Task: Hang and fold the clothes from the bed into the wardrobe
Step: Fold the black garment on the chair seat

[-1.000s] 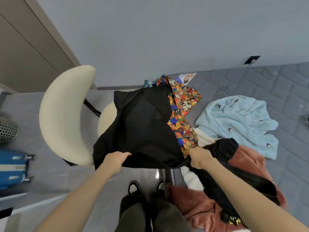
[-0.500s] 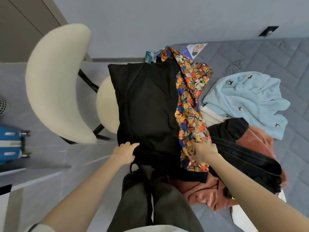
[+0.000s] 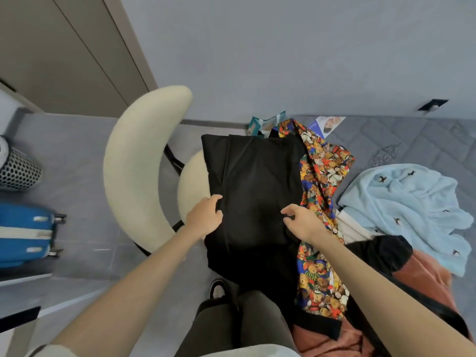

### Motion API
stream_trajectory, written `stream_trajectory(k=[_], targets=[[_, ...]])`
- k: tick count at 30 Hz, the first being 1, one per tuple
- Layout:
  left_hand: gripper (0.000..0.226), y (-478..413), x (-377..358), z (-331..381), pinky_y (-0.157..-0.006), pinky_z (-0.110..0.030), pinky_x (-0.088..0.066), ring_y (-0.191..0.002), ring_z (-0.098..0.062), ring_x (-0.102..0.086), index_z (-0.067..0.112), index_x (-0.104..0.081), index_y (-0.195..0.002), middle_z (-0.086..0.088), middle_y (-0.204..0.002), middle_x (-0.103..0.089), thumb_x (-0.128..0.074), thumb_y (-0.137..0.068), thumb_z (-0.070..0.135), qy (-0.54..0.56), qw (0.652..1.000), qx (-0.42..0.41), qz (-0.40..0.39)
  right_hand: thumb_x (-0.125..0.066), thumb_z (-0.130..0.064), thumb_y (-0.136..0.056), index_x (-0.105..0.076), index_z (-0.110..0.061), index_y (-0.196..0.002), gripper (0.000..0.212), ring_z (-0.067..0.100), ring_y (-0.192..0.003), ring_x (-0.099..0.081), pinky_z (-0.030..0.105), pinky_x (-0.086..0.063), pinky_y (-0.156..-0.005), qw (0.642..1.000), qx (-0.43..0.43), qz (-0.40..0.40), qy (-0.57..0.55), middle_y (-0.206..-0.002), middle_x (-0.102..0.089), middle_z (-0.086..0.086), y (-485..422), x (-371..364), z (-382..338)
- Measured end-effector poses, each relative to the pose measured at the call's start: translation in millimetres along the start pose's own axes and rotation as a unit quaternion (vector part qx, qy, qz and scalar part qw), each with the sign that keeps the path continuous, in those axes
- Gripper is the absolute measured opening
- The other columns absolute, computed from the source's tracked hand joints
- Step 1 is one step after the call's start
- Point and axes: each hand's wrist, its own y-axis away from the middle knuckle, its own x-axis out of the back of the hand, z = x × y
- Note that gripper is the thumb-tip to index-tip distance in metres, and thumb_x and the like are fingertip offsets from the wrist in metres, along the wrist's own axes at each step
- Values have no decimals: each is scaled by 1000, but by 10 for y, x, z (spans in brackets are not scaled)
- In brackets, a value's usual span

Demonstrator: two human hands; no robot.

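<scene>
Higher up now, my left hand [image 3: 206, 215] and right hand [image 3: 302, 221] pinch the black garment [image 3: 255, 181], likely limp and light, at its sides.

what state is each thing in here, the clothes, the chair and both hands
black garment, spread flat, held at both sides
left hand, fingers curled on its left edge
right hand, fingers pinching its right side
bear-print shirt, rumpled, partly under the black garment
light blue garment, crumpled on the bed
rust garment, bunched up on the bed
chair, upright, seat partly covered
</scene>
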Motion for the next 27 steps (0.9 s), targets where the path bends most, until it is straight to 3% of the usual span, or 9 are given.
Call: stream_trajectory(k=[5,10,15,19,24,27], targets=[[48,-515,110,-15,-95,-39,-46,-114,-23,-55,18,-35,-145,-8,-135,-49,-45,-97,19,74,997,32,20,-50,-19,-97,-56,-22,-126,30,19,-116,-56,31,-47,-96,998,41,23,-48,-130,-58,1,-614,193,-335],[49,-1253,51,36,-100,-40,-45,-119,-24,-53,17,-34,-146,-8,-140,-46,-45,-99,24,136,987,68,46,-48,-14,-98,-53,-20,-131,34,21,-111,-59,22,-42,-82,997,49,3,-59,-134,-55,5,-1442,307,-465],[56,-2026,-119,116,-111,-39,-34,-136,-27,-38,14,-28,-149,-10,-151,-33,-49,-99,27,160,980,99,62,-49,-13,-98,-48,-20,-136,39,23,-111,-58,20,-41,-78,997,39,-25,-65,-136,-51,7,-2170,271,-371],[66,-2493,-345,138,-110,-40,-31,-139,-29,-30,14,-21,-151,-10,-153,-27,-54,-97,31,159,977,118,73,-50,-13,-97,-44,-23,-139,43,22,-108,-61,10,-39,-56,996,19,-53,-73,-129,-57,7,-2557,97,-176],[70,-2845,-589,88,-107,-41,-33,-135,-32,-32,13,-23,-150,-12,-147,-38,-58,-94,34,190,961,166,115,-51,-14,-97,-27,-28,-149,59,10,-73,-63,15,-44,-51,991,-1,-98,-86,-148,-40,6,-2812,-146,30],[57,-2888,-647,49,-109,-38,-37,-131,-25,-42,16,-35,-145,-7,-140,-48,-59,-94,24,291,934,162,128,-52,-12,-97,-19,-31,-151,66,10,-80,-64,15,-48,-58,991,2,-104,-87,-151,-36,6,-2823,-257,121]])
